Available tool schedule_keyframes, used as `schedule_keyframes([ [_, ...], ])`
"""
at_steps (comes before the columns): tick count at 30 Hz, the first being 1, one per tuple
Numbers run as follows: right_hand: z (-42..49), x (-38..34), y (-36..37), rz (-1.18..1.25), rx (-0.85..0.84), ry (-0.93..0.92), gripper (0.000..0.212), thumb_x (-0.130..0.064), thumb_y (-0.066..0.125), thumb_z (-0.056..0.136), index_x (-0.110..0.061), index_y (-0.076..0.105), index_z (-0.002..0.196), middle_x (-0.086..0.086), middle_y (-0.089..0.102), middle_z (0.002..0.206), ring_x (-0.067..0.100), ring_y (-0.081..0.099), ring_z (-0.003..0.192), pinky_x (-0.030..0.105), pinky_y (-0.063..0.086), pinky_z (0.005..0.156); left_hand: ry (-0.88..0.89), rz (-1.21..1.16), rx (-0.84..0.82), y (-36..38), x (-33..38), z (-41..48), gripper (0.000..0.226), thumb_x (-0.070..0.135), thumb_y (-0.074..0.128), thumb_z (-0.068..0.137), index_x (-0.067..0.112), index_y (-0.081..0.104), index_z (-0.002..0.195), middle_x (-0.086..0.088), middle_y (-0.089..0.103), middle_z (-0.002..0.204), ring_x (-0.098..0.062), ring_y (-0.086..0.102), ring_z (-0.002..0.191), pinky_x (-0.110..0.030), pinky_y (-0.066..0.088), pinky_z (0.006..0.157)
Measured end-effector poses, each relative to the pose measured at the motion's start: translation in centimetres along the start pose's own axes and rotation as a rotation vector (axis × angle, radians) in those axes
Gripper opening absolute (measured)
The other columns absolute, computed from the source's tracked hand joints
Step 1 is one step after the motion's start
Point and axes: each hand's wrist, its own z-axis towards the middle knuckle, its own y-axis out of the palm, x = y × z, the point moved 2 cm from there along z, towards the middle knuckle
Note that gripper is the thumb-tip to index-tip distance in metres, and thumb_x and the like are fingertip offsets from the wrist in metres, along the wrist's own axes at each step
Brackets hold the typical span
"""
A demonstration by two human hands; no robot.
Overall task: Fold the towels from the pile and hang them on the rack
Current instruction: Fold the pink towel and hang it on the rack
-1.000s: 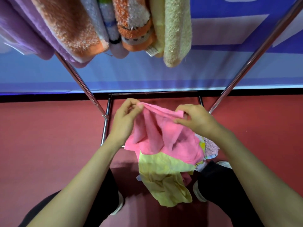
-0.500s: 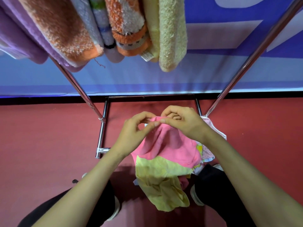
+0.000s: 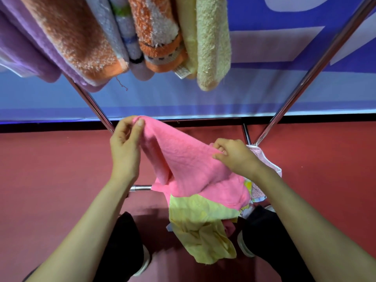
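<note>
A pink towel (image 3: 189,165) is stretched between both hands above the pile. My left hand (image 3: 127,147) pinches one corner, raised at the upper left. Lower and to the right, my right hand (image 3: 234,155) pinches the towel's edge. The rest of the pink towel droops onto the pile, where a yellow towel (image 3: 201,226) lies on top between my feet. Folded towels (image 3: 142,35) in purple, orange, striped and pale yellow hang from the chrome rack (image 3: 317,66) at the top of the view.
The rack's slanted legs (image 3: 95,106) and low floor bars (image 3: 140,187) frame the pile on red floor (image 3: 50,180). A pale pink patterned cloth (image 3: 264,163) lies by the right leg. A blue banner wall (image 3: 264,88) stands behind. My dark shoes (image 3: 130,241) flank the pile.
My hands, together at the towel's top half a second ago, have parted. The left rose up and left with a corner; the right slid down and right along the edge, spreading the towel.
</note>
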Motion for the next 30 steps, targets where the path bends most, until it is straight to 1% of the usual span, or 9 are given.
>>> schedule_keyframes([
  [2,0.1,0.0,-0.7,0.048,0.139,-0.082,0.003,-0.016,0.067,0.086,-0.018,0.066,0.088,-0.001,0.063,0.082,0.013,0.051,0.075,0.030,0.044,0.073,-0.085,0.166,-0.204,0.5,-0.5,-0.2,0.018,0.007,0.066,0.088,0.021,0.064,0.099,0.004,0.062,0.079,-0.008,0.054,0.076,-0.026,0.044,0.077],
  [5,-0.5,-2.0,-0.8,0.129,0.116,-0.309,0.015,-0.025,0.064,0.087,-0.013,0.070,0.092,0.001,0.063,0.082,0.004,0.049,0.074,0.015,0.038,0.071,-0.173,0.270,-0.598,2.3,-1.5,-1.9,0.052,0.002,0.073,0.079,0.027,0.056,0.122,0.003,0.065,0.071,-0.011,0.060,0.073,-0.025,0.049,0.082],
  [8,-1.1,-3.3,0.3,0.056,0.046,-0.391,0.025,-0.035,0.055,0.088,-0.017,0.070,0.095,-0.001,0.064,0.089,0.017,0.060,0.080,0.031,0.048,0.076,-0.069,0.457,-0.757,3.6,-2.0,-3.4,0.041,0.014,0.075,0.080,0.030,0.065,0.116,0.009,0.072,0.078,-0.011,0.067,0.078,-0.028,0.052,0.085],
  [10,-1.2,-3.4,0.3,0.038,0.079,-0.392,0.022,-0.034,0.056,0.087,-0.018,0.068,0.094,-0.004,0.064,0.090,0.021,0.061,0.081,0.039,0.050,0.076,0.027,0.542,-0.675,3.8,-2.1,-3.5,0.019,0.019,0.075,0.081,0.028,0.072,0.097,0.018,0.070,0.074,0.001,0.063,0.072,-0.023,0.051,0.076],
  [13,-1.0,-3.0,0.0,0.017,0.075,-0.353,0.012,-0.025,0.064,0.087,-0.017,0.063,0.096,-0.009,0.057,0.087,0.017,0.054,0.079,0.042,0.048,0.077,0.089,0.564,-0.499,3.4,-1.9,-2.9,0.013,0.016,0.074,0.082,0.028,0.071,0.087,0.021,0.065,0.067,0.004,0.055,0.063,-0.016,0.044,0.066],
  [17,-0.5,-1.7,-0.1,-0.046,0.042,-0.201,0.012,-0.024,0.062,0.090,-0.016,0.064,0.098,0.000,0.064,0.096,0.026,0.058,0.091,0.042,0.046,0.083,0.087,0.510,-0.367,2.5,-1.4,-2.1,0.014,0.012,0.070,0.085,0.023,0.073,0.092,0.017,0.067,0.076,0.006,0.056,0.070,-0.011,0.043,0.069],
  [23,-0.1,-0.7,-0.9,-0.003,0.127,-0.108,0.007,-0.019,0.063,0.088,-0.014,0.065,0.092,0.000,0.062,0.086,0.023,0.056,0.080,0.041,0.048,0.079,0.062,0.507,-0.317,1.6,-1.2,-1.2,0.014,0.012,0.068,0.088,0.024,0.069,0.093,0.011,0.065,0.077,0.007,0.054,0.067,-0.007,0.041,0.067],
  [26,0.0,-0.5,-0.9,0.006,0.138,-0.056,0.006,-0.017,0.062,0.090,-0.013,0.063,0.094,-0.004,0.055,0.079,0.021,0.050,0.075,0.040,0.047,0.078,0.067,0.542,-0.327,1.7,-1.4,-1.3,0.025,0.014,0.070,0.087,0.024,0.063,0.109,0.011,0.061,0.076,0.007,0.054,0.064,-0.005,0.040,0.064],
  [30,0.1,0.6,-0.7,-0.020,0.082,0.098,0.021,-0.016,0.055,0.092,-0.018,0.049,0.112,0.008,0.060,0.085,0.032,0.058,0.084,0.039,0.047,0.078,0.048,0.633,-0.291,1.4,-2.1,-1.1,0.039,0.017,0.070,0.087,0.022,0.056,0.123,0.008,0.060,0.078,-0.002,0.057,0.066,-0.009,0.041,0.063],
])
